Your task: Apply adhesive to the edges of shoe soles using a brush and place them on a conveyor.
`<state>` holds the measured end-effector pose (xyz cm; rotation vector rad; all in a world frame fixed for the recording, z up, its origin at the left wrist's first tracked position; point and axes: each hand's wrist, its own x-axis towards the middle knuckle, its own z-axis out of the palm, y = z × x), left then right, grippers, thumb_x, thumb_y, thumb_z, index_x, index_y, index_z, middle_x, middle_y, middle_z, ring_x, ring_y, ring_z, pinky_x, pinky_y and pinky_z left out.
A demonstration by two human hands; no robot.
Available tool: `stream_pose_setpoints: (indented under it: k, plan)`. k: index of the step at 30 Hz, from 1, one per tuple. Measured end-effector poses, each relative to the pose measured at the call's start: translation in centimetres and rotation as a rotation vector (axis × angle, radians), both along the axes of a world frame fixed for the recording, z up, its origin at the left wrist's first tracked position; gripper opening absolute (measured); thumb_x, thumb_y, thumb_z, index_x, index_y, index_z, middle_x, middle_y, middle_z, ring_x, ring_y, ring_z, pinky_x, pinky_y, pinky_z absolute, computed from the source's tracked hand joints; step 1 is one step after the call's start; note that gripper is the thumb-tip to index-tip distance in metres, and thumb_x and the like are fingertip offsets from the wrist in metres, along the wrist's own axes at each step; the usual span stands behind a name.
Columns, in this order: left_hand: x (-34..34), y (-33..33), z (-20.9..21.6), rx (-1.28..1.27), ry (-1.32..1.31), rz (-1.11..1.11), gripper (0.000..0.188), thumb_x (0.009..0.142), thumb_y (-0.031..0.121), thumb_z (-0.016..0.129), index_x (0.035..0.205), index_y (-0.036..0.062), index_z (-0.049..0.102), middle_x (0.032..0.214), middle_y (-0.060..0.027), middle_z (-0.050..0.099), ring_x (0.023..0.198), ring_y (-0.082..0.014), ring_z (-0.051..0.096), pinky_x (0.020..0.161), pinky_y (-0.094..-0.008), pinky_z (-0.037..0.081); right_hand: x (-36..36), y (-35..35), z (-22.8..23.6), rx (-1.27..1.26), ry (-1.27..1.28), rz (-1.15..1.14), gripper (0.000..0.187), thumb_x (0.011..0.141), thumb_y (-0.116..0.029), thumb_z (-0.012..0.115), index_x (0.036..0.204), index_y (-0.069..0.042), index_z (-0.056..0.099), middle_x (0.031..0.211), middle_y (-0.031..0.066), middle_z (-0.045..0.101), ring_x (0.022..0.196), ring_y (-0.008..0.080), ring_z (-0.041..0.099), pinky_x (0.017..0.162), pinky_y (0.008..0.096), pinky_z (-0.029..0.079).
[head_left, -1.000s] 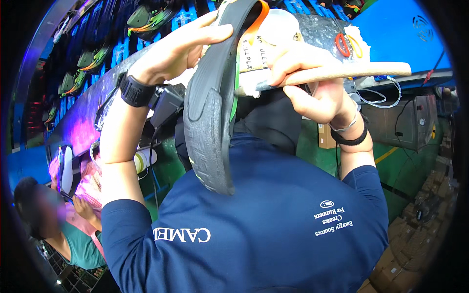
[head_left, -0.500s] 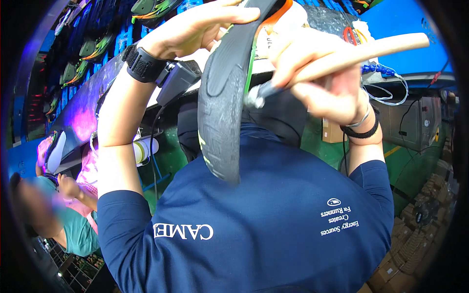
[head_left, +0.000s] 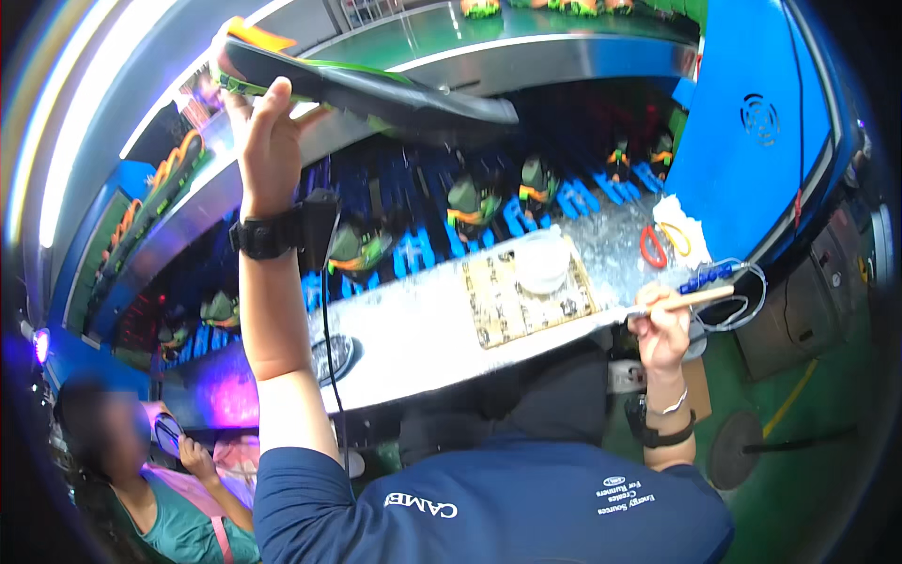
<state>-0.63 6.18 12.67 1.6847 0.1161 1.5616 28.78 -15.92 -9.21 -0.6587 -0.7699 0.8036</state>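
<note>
A shoe (head_left: 395,99) with a dark sole and orange and green trim is held up at the upper left, in front of the raised shelf. My left hand (head_left: 266,155) grips its orange-trimmed end, thumb against the sole. Low at the right, by the bench's near edge, my right hand (head_left: 662,329) is closed round a brush with a wooden handle (head_left: 700,297). The brush's tip points left toward a patterned mat (head_left: 489,315), and its bristles are hard to make out. A translucent whitish tub (head_left: 545,268) stands on that mat.
Red-handled scissors (head_left: 650,246), white cloth or paper (head_left: 684,221) and a blue jointed hose (head_left: 709,275) are at the bench's right. Behind runs a row of shoes (head_left: 470,207) on blue holders. A blue panel (head_left: 723,179) rises at right; another person (head_left: 174,503) sits left.
The shoe has gone up and away to the left with my left hand. My right hand has drawn the brush off the sole and lowered it toward the bench. The view has tilted up.
</note>
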Motion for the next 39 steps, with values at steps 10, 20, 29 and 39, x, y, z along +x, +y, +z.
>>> stream_pose_setpoints:
  k: [10, 20, 29, 39]
  plan:
    - [5.4, 11.0, 1.4, 0.503, -0.048, 0.840, 0.069, 0.061, 0.019, 0.074, 0.110, -0.0052, 0.032, 0.108, -0.0178, 0.037, 0.095, -0.0259, 0.047, 0.080, -0.0318, 0.043, 0.8, 0.3, -0.6, 0.046, 0.125, 0.057, 0.016, 0.065, -0.008, 0.047, 0.077, 0.002, 0.048, 0.071, 0.0106, 0.044, 0.050, 0.0106, 0.038, 0.045, 0.0210, 0.035]
    - [5.0, 9.8, -0.9, 0.202, 0.531, 0.961, 0.098, 0.054, 0.032, 0.076, 0.125, -0.0002, 0.018, 0.119, -0.0285, 0.031, 0.112, -0.0353, 0.037, 0.086, -0.0423, 0.039, 1.8, 1.7, -1.4, -0.038, 0.158, 0.073, 0.015, 0.064, -0.009, 0.048, 0.074, 0.002, 0.049, 0.070, 0.0106, 0.045, 0.049, 0.0108, 0.039, 0.043, 0.0215, 0.035]
    - [17.0, 11.9, 12.5, 0.088, 1.805, 0.908, 0.071, 0.059, 0.057, 0.063, 0.110, 0.0103, 0.052, 0.113, -0.0166, 0.048, 0.105, -0.0254, 0.046, 0.088, -0.0338, 0.034, 0.6, 2.8, 0.2, 0.020, 0.136, -0.004, 0.018, 0.065, -0.011, 0.048, 0.078, 0.001, 0.047, 0.069, 0.0112, 0.043, 0.046, 0.0110, 0.036, 0.040, 0.0212, 0.032]
    - [-19.7, 17.2, 12.0, -0.217, 1.816, 1.448, 0.057, 0.067, 0.053, 0.056, 0.099, 0.0053, 0.058, 0.097, -0.0139, 0.058, 0.086, -0.0240, 0.057, 0.075, -0.0290, 0.043, -2.3, 5.1, 0.0, -0.056, 0.135, -0.043, 0.018, 0.068, -0.013, 0.047, 0.081, 0.000, 0.045, 0.073, 0.0090, 0.044, 0.047, 0.0107, 0.038, 0.039, 0.0197, 0.030]
